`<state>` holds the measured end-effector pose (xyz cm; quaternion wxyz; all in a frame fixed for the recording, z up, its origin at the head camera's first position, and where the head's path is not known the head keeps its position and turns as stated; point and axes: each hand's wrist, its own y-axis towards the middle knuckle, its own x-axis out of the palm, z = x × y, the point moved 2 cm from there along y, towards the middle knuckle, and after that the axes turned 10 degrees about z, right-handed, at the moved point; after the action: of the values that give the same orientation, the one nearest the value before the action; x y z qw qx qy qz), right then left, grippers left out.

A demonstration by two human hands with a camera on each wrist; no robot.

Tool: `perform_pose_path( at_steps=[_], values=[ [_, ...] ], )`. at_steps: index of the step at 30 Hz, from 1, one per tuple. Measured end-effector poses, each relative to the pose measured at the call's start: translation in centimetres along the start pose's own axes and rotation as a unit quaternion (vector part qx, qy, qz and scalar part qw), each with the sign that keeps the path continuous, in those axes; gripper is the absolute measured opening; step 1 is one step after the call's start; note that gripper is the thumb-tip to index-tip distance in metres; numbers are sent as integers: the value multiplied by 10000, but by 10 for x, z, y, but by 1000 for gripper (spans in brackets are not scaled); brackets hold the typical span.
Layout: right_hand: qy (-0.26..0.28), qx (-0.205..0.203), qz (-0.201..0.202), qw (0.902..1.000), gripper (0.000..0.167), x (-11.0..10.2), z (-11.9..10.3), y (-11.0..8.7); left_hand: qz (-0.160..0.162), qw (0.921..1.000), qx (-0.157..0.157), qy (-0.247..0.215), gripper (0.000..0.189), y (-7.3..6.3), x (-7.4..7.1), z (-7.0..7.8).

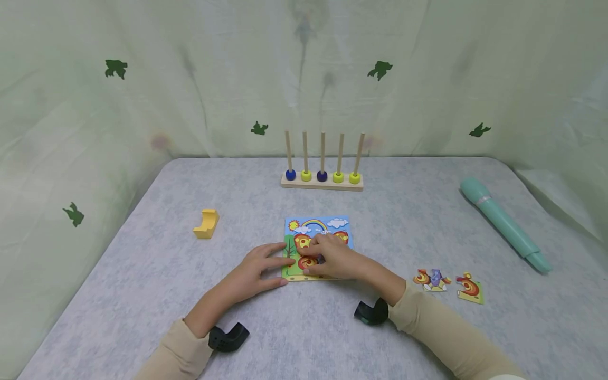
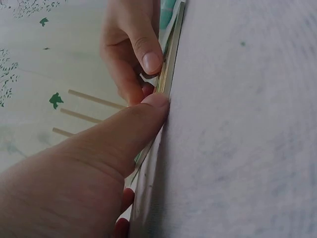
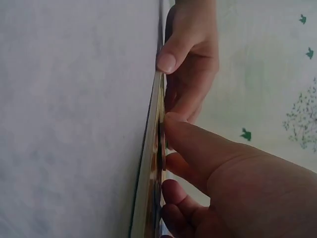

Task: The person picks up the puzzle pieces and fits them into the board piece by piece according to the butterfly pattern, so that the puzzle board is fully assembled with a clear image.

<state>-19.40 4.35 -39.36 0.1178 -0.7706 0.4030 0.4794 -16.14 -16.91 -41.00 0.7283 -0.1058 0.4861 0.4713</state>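
A jigsaw puzzle board (image 1: 316, 221) with a rainbow, sun and clouds lies at the middle of the table. My left hand (image 1: 258, 268) rests at its left edge, fingers spread, fingertips on the board and thumb by its near left corner. My right hand (image 1: 334, 257) reaches over the board from the right and covers much of its lower right. Between right thumb and forefinger it pinches a puzzle piece (image 1: 307, 263) with a red swirl at the lower left. In the right wrist view, that thumb and the fingers stand close over the board's edge (image 3: 143, 183).
Two loose puzzle pieces (image 1: 432, 280) lie to the right, near my right forearm. A yellow curved block (image 1: 206, 224) sits at the left. Behind the board stands a wooden peg stand (image 1: 323, 184) with beads. At far right lies a teal microphone-shaped object (image 1: 505, 224).
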Motion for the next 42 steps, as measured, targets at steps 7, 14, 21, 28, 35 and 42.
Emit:
perform_pose_path(
  at_steps=[7, 14, 21, 28, 35, 42],
  values=[
    [-468, 143, -389, 9980, 49, -5, -2, 3, -17, 10000, -45, 6, 41, 0, -1, 1],
    [-199, 102, -415, 9989, 52, -2, 4, 3, -52, 9999, -126, 7, 41, 0, -1, -1],
    [1100, 207, -525, 9923, 63, -14, 9, -1, 69, 9999, -75, -71, 39, 1, -1, -2],
    [1511, 449, 135, 9874, 64, -53, 9, -33, 111, 9998, -127, -89, 39, 1, 0, -3],
    [1234, 531, 1111, 9847, 70, -97, 20, -88, 71, 9995, -277, -139, 39, 0, 0, -2],
    [735, 884, 1558, 9811, 72, -116, 43, -143, 85, 9996, -239, -154, 39, 1, 0, -1]
  ],
)
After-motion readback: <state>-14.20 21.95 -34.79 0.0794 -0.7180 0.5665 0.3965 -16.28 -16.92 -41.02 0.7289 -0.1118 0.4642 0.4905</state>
